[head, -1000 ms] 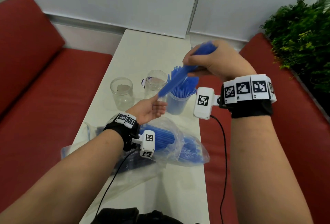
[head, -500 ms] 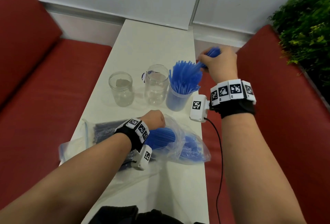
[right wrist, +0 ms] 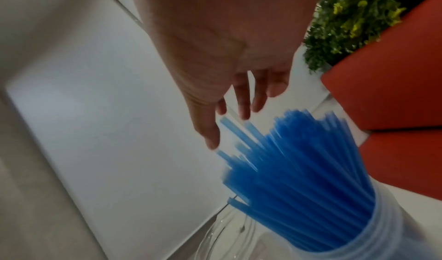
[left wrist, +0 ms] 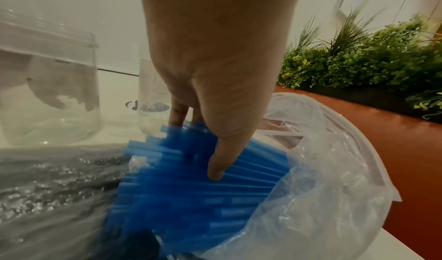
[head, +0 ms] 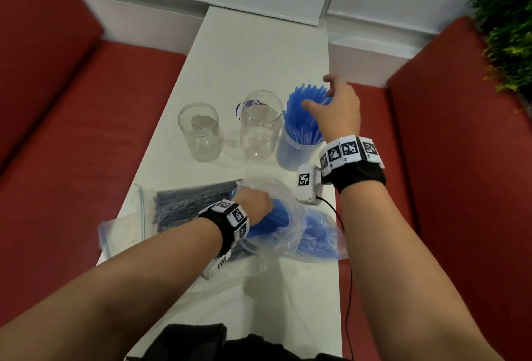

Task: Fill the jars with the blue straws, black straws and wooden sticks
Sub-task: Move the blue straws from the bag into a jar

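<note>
Three jars stand in a row on the white table (head: 259,44). The left jar (head: 200,130) and the middle jar (head: 260,124) are empty. The right jar (head: 296,150) holds a fan of blue straws (head: 302,118), also seen as blue straws (right wrist: 299,169) in the right wrist view. My right hand (head: 319,93) hovers over their tips, its fingers (right wrist: 244,111) spread, holding nothing. My left hand (head: 256,202) reaches into a clear bag (head: 311,239) and grips a bundle of blue straws (left wrist: 191,188), thumb (left wrist: 215,169) on top. Beside it lie a bag of black straws (head: 184,205) and a bag of wooden sticks (head: 123,231).
Red bench seats (head: 72,144) flank the narrow table on both sides. A green plant (head: 506,29) stands at the far right. A round sticker (head: 240,108) lies behind the middle jar. A cable (head: 348,274) hangs from my right wrist along the table edge.
My right hand lowered its blue straws into the right jar, let go and opened. My left hand dropped from near the jars into the bag and closed on a bundle.
</note>
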Motion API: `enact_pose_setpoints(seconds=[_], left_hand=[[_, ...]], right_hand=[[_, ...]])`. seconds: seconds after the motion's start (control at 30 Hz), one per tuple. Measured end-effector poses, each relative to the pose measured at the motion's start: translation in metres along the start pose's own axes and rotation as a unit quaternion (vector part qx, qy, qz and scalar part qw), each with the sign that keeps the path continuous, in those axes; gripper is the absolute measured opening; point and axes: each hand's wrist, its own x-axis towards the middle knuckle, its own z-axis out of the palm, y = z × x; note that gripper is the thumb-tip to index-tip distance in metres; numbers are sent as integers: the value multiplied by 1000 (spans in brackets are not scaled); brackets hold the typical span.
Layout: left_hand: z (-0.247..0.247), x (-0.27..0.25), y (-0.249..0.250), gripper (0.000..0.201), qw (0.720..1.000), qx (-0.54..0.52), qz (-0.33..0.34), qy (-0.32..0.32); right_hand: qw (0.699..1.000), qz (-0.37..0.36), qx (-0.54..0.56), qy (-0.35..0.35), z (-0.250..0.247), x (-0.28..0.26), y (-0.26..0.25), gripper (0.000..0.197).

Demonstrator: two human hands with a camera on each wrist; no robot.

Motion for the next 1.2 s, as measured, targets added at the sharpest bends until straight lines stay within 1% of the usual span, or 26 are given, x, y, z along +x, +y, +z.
enact_pose_setpoints(seconds=[0.03, 0.07, 0.1, 0.13, 0.23, 0.3, 0.33, 0.37, 0.43, 0.5, 0.6, 0.67, 0.73, 0.8, 0.83, 0.87, 0.9, 0.93, 0.97, 1.0, 1.03, 1.07, 1.1, 1.13, 1.17, 1.2], left_hand=[[-1, 0, 0, 22, 1000, 11, 0, -3], [-3, 1, 1, 22, 1000, 20, 1, -5], [-5, 1, 1, 23, 1000, 26, -1, -8], [-7, 2, 2, 23, 999, 29, -4, -16], [-12, 2, 5, 22, 999, 33, -18, -37], [-14, 1, 7, 23, 999, 20, -29, -35], [-15, 0, 8, 23, 999, 16, -33, -35], [-16, -1, 8, 23, 999, 15, -36, -35], [-18, -4, 9, 23, 998, 7, -39, -39], [-21, -6, 9, 22, 998, -4, -44, -43], [-27, -10, 9, 24, 997, -24, -56, -41], [-34, -12, 10, 26, 996, -36, -69, -50], [-41, -15, 11, 27, 994, -34, -80, -66], [-47, -20, 13, 28, 993, -28, -93, -73], [-51, -24, 13, 29, 992, -31, -101, -74], [-54, -27, 14, 29, 991, -38, -108, -75], [-59, -32, 13, 29, 990, -45, -114, -74], [-64, -37, 13, 28, 989, -46, -118, -72], [-71, -43, 12, 26, 990, -42, -120, -68], [-79, -49, 11, 25, 990, -31, -121, -67], [-87, -56, 10, 24, 989, -19, -126, -72], [-96, -62, 9, 23, 987, -10, -135, -81], [-106, -69, 9, 23, 985, -4, -148, -87], [-115, -76, 10, 23, 983, -2, -162, -87], [-125, -83, 10, 22, 982, -1, -170, -79], [-134, -90, 12, 21, 983, 1, -171, -63]], right_hand=[[998, -43, -28, 42, 1, 0, -3, 50], [992, -81, -66, 64, 4, 0, -7, 49], [986, -105, -112, 62, 11, -1, -10, 51], [981, -108, -158, 34, 19, -3, -10, 54], [962, -41, -249, -99, 43, -13, 3, 62], [941, -39, -301, -150, 53, -19, 16, 65], [936, -49, -312, -155, 55, -20, 21, 65], [939, -56, -307, -147, 57, -19, 22, 64], [951, -51, -283, -111, 57, -16, 21, 64], [952, -43, -289, -86, 56, -16, 20, 66], [944, -20, -305, -124, 53, -24, 24, 74], [958, -36, -268, -92, 48, -29, 23, 74], [979, -80, -189, 3, 39, -38, 21, 64], [982, -134, -85, 105, 30, -55, 19, 51], [980, -155, -35, 118, 26, -64, 19, 46], [982, -164, 9, 89, 25, -73, 20, 42], [986, -159, 40, 22, 24, -83, 23, 43], [987, -136, 51, -72, 23, -93, 26, 47], [979, -99, 43, -173, 22, -102, 29, 53], [962, -63, 31, -264, 21, -111, 34, 59], [941, -34, 17, -337, 22, -118, 38, 65], [919, -14, 5, -394, 24, -126, 43, 73], [904, 0, -5, -427, 26, -133, 44, 79], [900, 5, -11, -435, 28, -140, 43, 82], [905, 1, -15, -425, 30, -146, 41, 80], [916, -13, -9, -400, 34, -153, 39, 70]])
